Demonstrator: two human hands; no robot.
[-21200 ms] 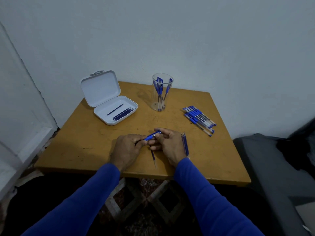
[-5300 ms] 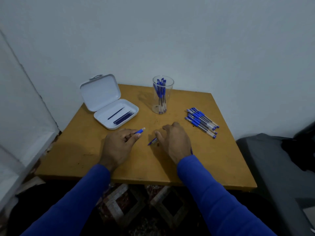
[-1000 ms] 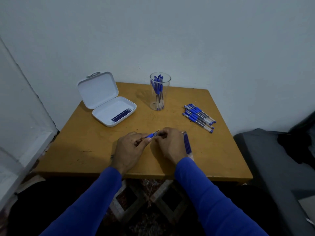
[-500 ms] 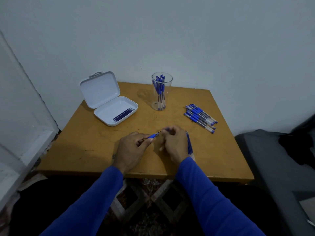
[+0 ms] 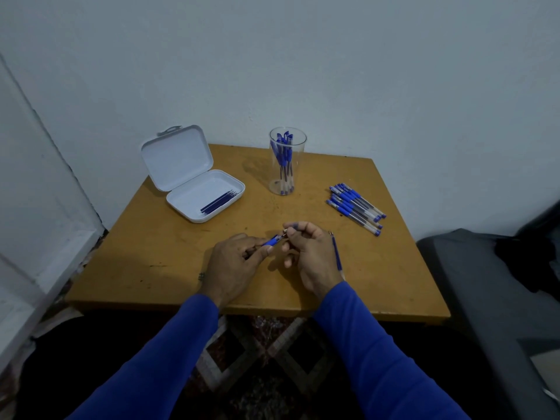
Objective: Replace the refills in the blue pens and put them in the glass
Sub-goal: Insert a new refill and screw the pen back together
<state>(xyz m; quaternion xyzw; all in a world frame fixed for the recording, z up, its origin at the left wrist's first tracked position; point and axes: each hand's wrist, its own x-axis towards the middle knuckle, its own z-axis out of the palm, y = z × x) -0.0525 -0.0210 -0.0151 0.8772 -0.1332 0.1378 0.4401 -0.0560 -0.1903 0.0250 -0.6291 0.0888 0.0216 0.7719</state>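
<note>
Two bare hands, the left hand and the right hand, emerging from long, bright blue sleeves, the left sleeve and the right sleeve. Snug at the wrists, plain cloth, softly creased, running from the lower corners of the frame toward its middle. A small dark mark at the left wrist, too small to read.

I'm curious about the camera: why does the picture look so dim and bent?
Head view: dim bluish light, soft shadows left of the glass and under the hands; wide-angle lens bows the wall edge at left; the pen between left hand and right hand looks slightly soft.
</note>
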